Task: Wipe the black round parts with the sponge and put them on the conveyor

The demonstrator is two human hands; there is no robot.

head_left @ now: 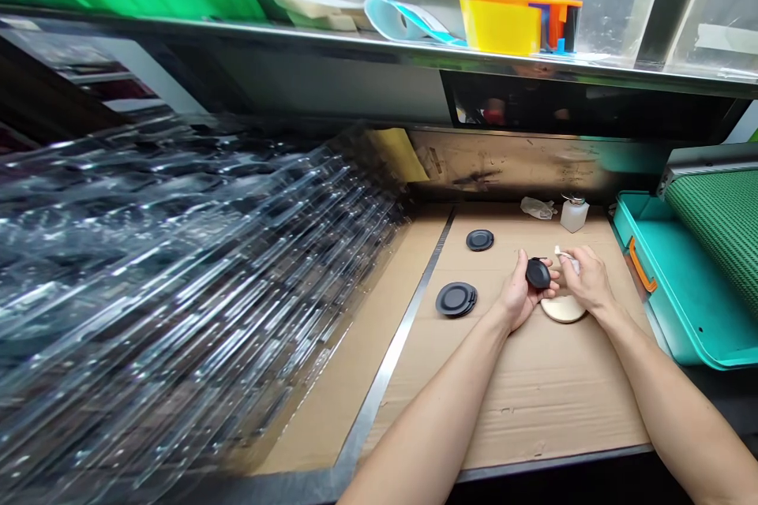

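My left hand point(516, 298) is closed around a small black round case point(538, 273), its flat face turned up. Close beside it, my right hand point(587, 278) pinches a small white piece point(559, 252) whose kind I cannot make out; its pale end sticks out toward the black case. Under both hands a cream round pad point(564, 309) lies on the cardboard, partly covered by the fingers. Two more black round cases rest to the left of my hands, a nearer case point(455, 299) and a farther case point(479, 240).
Stacked clear plastic trays point(195, 284) fill the left side. Behind my hands stand a white pump bottle point(574, 214) and a crumpled wipe point(538, 208). A teal bin point(692, 316) borders the cardboard point(533, 402) on the right, beside a green conveyor belt point(722, 209). A metal shelf point(355, 39) crosses above.
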